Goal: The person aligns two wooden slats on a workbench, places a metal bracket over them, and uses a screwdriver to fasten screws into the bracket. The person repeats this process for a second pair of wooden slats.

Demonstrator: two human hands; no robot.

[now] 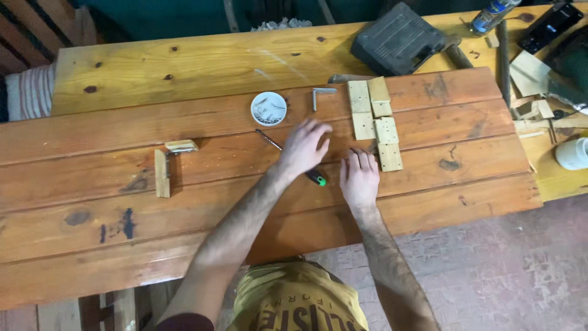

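Dark grey plastic case (398,38), boxy, at bench far edge, right of middle. Plastic bottle (492,15) w/ blue label near far right corner.

Both my arms are bare and reach away from me. My left hand (304,147) lies palm down, fingers spread and slightly curled, its wrist bent a little to the right. My right hand (359,176) lies flat just to the right of it and nearer to me, fingers together and pointing away. The two hands are close but not touching.
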